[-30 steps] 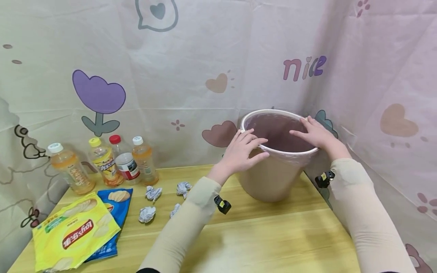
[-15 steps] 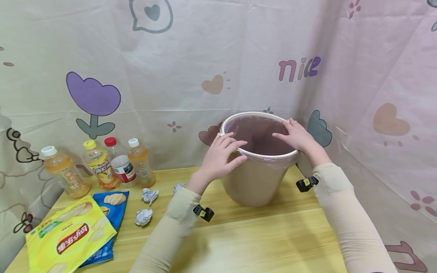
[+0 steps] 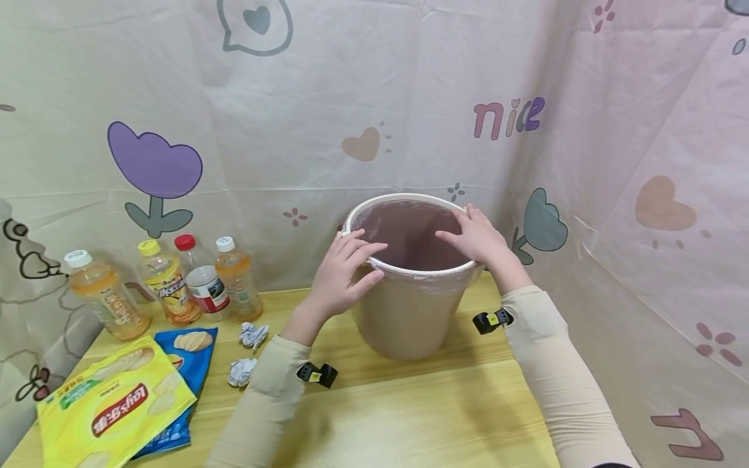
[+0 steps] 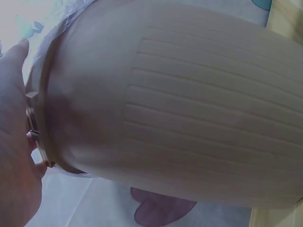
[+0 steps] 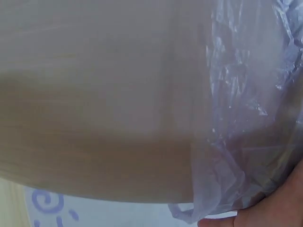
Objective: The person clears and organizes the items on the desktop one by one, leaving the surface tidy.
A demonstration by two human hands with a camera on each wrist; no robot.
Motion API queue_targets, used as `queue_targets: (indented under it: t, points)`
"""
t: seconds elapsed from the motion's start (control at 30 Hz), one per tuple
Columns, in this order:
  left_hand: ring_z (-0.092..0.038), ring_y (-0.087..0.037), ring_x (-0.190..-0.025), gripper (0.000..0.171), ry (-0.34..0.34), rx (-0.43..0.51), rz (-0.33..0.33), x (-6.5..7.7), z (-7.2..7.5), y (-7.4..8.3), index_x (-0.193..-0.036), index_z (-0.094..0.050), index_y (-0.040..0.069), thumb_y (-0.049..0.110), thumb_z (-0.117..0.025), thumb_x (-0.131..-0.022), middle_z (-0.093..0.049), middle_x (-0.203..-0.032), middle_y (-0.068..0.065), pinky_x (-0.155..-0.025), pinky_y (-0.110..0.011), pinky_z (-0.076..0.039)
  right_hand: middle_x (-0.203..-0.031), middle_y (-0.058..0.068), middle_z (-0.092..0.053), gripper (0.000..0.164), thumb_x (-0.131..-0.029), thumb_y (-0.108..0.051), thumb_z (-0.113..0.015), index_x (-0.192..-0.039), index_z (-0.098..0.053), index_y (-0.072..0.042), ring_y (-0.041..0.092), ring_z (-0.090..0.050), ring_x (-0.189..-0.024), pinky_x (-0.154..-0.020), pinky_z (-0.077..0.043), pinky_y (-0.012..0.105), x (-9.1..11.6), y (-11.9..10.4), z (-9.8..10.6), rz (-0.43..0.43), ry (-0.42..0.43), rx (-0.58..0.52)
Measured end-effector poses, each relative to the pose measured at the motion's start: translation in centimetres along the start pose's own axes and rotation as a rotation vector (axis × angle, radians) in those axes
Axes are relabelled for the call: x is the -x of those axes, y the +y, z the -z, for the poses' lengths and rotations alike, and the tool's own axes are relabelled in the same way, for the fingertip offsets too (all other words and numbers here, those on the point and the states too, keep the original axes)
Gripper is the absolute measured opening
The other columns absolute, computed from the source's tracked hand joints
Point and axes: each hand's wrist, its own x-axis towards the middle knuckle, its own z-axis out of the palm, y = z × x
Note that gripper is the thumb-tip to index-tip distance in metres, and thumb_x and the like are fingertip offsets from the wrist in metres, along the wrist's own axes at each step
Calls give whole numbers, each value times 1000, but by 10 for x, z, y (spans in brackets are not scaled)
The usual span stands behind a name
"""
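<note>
Hanging behind and around everything, a pale backdrop cloth [image 3: 263, 117] carries printed hearts, flowers and the word "nice". Below it spreads a wood-grain surface [image 3: 404, 416]. A beige-brown trash bin [image 3: 409, 318] with a white rim [image 3: 421, 270] stands upright on it, right of the middle and toward the back, its mouth up; the left wrist view shows grooves running along its wall. A clear plastic liner [image 5: 246, 94] is folded over the rim and hangs crinkled down the outside. At the front left lies a yellow Lay's chip bag [image 3: 117, 403], overlapping a blue chip bag [image 3: 196, 361]. Behind the bags, four plastic bottles stand near the cloth: one with a white cap [image 3: 114, 299], one with a yellow cap [image 3: 172, 292], one with a red cap [image 3: 210, 289] and another white-capped one [image 3: 238, 286]. Both hands hold the bin by the rim: the left hand [image 3: 342, 276] has its fingers over the left side and its thumb spread along the front, while the right hand [image 3: 482, 244] straddles the right side, thumb inside the mouth. Smaller still, a black camera hangs at each wrist, and two crumpled paper balls [image 3: 253, 334] lie between the bags and the left forearm.
</note>
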Motion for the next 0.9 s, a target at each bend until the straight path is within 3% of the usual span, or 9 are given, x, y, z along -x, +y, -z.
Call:
queue_targets:
  t: [0.33,0.63,0.9]
  points:
    - [-41,-29,-139,69,48,-17,19,16,20,-14,-130,-61,18,69,-29,-95,-64,-119,-7,-119,-57,-19,-163,21,-5,79,-95,-56,-47,-156,-21,-12,40,-4,-151,-116,-17,65,-2,-33,-10,-15,16,12]
    - [-33,-31,-145,71,0,-99,45,19,29,-8,-138,-53,21,71,-27,-95,-55,-140,-6,-119,-59,-16,-163,21,-3,79,-95,-54,-48,-156,-20,-13,41,-4,-151,-117,-16,64,-2,-34,-11,-13,11,13]
    - [-24,-30,-150,70,-22,-149,88,41,41,1,-148,-41,26,70,-28,-95,-38,-156,-10,-119,-60,-15,-163,22,-3,78,-96,-52,-49,-156,-19,-12,42,-4,-151,-116,-15,65,1,-32,-14,-6,8,6]
